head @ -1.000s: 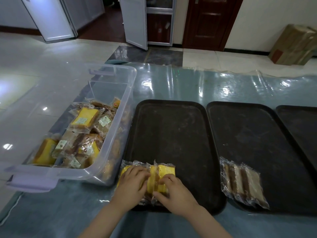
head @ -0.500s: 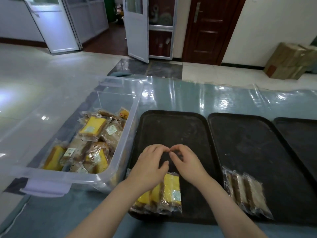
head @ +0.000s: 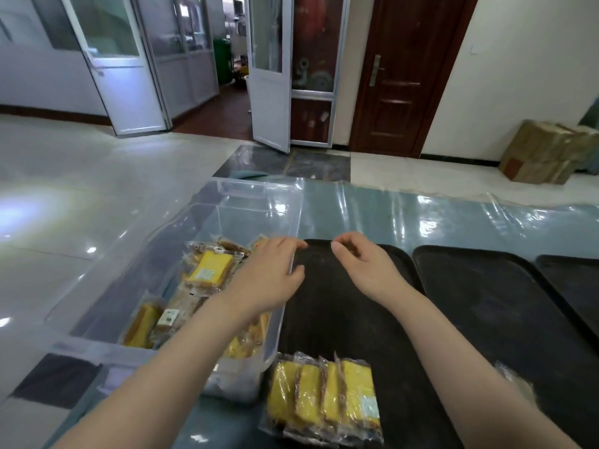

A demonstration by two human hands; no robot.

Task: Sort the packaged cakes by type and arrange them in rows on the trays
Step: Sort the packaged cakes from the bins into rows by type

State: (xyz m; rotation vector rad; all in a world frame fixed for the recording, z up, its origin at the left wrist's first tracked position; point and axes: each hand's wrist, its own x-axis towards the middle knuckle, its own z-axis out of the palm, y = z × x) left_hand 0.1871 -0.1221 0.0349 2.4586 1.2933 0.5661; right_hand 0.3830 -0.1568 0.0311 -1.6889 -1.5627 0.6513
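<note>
Now both hands have left the yellow cakes [head: 324,396] rowed on the tray [head: 340,319]; left hand [head: 269,280] and right hand [head: 363,270], loose and seemingly empty, head binward [head: 181,241].

Clear glossy plastic bin [head: 227,202]; beside it a matt, rough black tray [head: 340,312]; cakes [head: 324,400] in shiny crinkled film; table [head: 453,218] under glossy sheeting.
</note>
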